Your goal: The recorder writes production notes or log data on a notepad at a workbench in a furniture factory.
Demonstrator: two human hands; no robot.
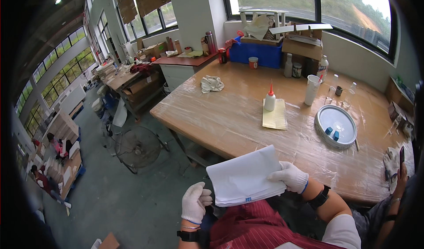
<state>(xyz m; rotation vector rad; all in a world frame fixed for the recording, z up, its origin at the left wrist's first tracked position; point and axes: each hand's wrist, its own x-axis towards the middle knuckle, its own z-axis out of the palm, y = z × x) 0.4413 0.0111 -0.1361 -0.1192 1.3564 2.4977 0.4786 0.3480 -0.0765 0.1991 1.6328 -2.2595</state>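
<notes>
A folded stack of thin white sheets (247, 176), perhaps paper or cloth, is held over my lap, with a small blue mark on its lower edge. My right hand (290, 177), in a white knit glove, grips its right side, thumb on top and fingers underneath. Beside the left edge of the stack is my left hand (195, 201), gloved alike. Its fingers are loosely curled with gaps between them, and nothing shows in them. On the table, a white squeeze bottle with a red nozzle (270, 99) stands on a yellow notepad (274, 120).
The film-covered table (212, 121) carries a round tray (324, 136) with blue blocks, a white cup (312, 91), a crumpled rag (212, 84) and a blue bin (256, 53). Another person's hand (401, 178) is at the right edge. A floor fan (138, 148) stands left.
</notes>
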